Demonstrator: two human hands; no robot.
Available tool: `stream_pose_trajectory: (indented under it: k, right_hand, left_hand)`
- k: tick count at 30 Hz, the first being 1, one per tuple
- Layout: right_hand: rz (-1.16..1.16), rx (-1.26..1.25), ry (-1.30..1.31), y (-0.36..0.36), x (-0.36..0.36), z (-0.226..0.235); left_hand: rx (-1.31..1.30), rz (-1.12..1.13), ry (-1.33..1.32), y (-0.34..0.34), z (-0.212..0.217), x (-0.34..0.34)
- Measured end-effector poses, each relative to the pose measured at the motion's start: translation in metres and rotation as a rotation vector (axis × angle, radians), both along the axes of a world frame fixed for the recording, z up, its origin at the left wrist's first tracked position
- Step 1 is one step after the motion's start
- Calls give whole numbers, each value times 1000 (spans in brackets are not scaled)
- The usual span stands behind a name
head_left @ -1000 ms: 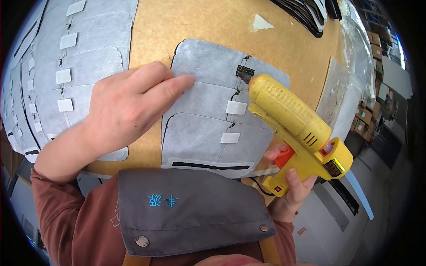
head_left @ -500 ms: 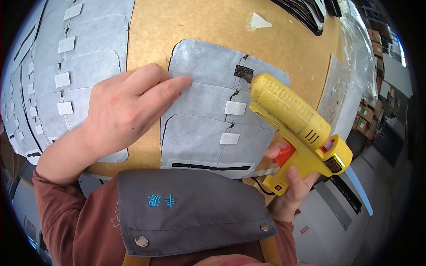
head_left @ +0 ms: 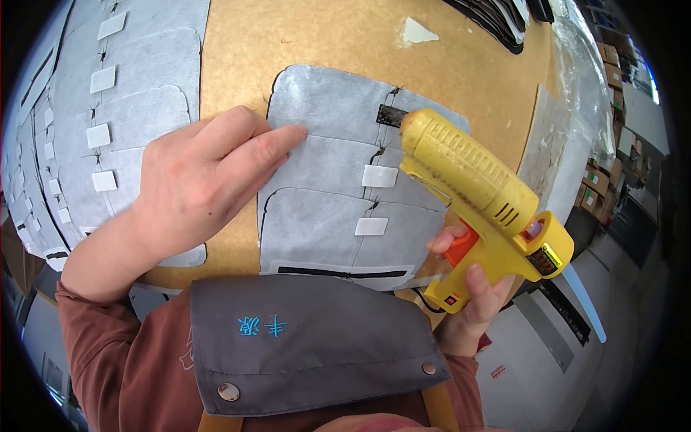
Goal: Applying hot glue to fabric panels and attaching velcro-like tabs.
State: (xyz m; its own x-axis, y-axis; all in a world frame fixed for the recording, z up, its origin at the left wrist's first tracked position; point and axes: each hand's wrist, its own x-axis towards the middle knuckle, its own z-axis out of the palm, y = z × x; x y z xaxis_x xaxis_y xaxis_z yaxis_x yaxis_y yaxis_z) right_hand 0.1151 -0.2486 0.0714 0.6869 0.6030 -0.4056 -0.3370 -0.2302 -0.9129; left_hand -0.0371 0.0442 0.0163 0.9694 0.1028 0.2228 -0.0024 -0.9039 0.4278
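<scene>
My right hand [head_left: 481, 299] is wrapped around the handle of a yellow hot glue gun [head_left: 471, 173], fingers by its orange trigger. A pale glue stick [head_left: 584, 302] sticks out of its back end. The tip is over the right end of a dark, shiny rectangular patch [head_left: 391, 115] on the topmost of several overlapping grey fabric panels [head_left: 324, 108]. My left hand [head_left: 209, 176] is closed, its forefinger resting on the panels' left edge; the thumb is hidden. Lower down, white rectangular tabs [head_left: 379, 176] sit along a line of dark thread.
More grey panels with white tabs [head_left: 103, 79] overlap at the left of the brown tabletop [head_left: 252, 43]. A white scrap [head_left: 419, 31] and a stack of dark pieces [head_left: 497, 25] lie at the far side. Clear plastic sheeting [head_left: 579, 93] hangs along the right edge; cardboard boxes [head_left: 596, 177] stand beyond.
The glue gun's front has shifted slightly up and left, and its metal nozzle shows less. My left hand stays at the panels' edge.
</scene>
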Motion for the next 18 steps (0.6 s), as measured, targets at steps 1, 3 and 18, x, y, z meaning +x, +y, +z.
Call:
stream_pose_trajectory:
  k: [1,3,18]
  right_hand:
    - [-19,10,-14,1,0,0]
    - [-15,11,-14,2,0,0]
    - [-35,5,-46,-9,1,-2]
  left_hand:
    - [0,-1,0,0,0,0]
    - [-5,0,0,0,0,1]
    - [-10,3,10,1,-1,-2]
